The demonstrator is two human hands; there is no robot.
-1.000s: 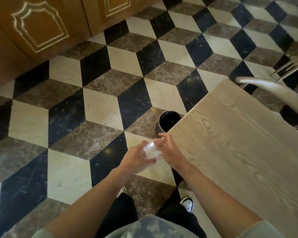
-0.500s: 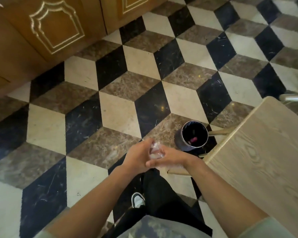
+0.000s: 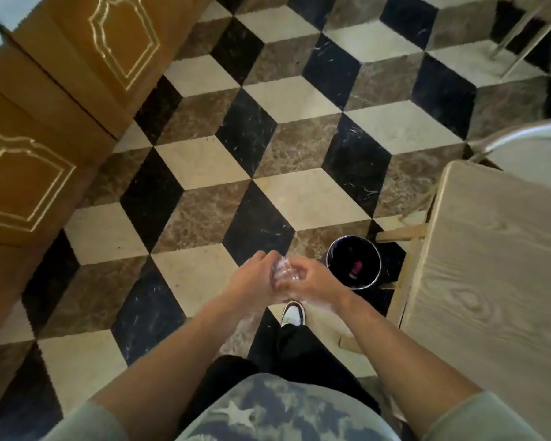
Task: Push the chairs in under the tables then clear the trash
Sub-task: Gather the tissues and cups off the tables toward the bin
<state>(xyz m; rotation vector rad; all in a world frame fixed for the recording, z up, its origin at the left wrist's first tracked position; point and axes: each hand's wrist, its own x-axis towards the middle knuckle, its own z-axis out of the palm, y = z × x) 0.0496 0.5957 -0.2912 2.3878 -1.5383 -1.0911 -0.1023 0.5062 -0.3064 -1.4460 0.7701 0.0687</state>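
Floor [image 3: 204,160]: marble tiles in a black, cream and brown cube pattern; it carries everything here, and the person stands on it facing the bin.
Cabinet [image 3: 54,100]: orange-brown panelled fronts with pale line trim along the left, well apart from the work.
Counter [image 3: 497,281]: pale wood-grain top at the right edge, with the bin just beside its near-left corner, probably so trash cleared from the top goes only a short way.
Chair [image 3: 522,135]: curved metal back shows past the far end of the counter; whether it is pushed fully in I cannot tell.
Bin [image 3: 353,262]: round, dark inside with a bright rim, upright on the floor; a small pink item lies at its bottom.
Left hand [image 3: 252,278]: fingers curled round the left side of the clear cup, apparently bracing it.
Right hand [image 3: 309,281]: fingers curled over the cup from the right, so both hands grip it, likely to crush it.
Clear cup [image 3: 283,268]: plastic trash held between the two hands, just left of the bin and above the floor, not yet over the opening.
Next move, as a judgement: carry it right over the rim and let go.
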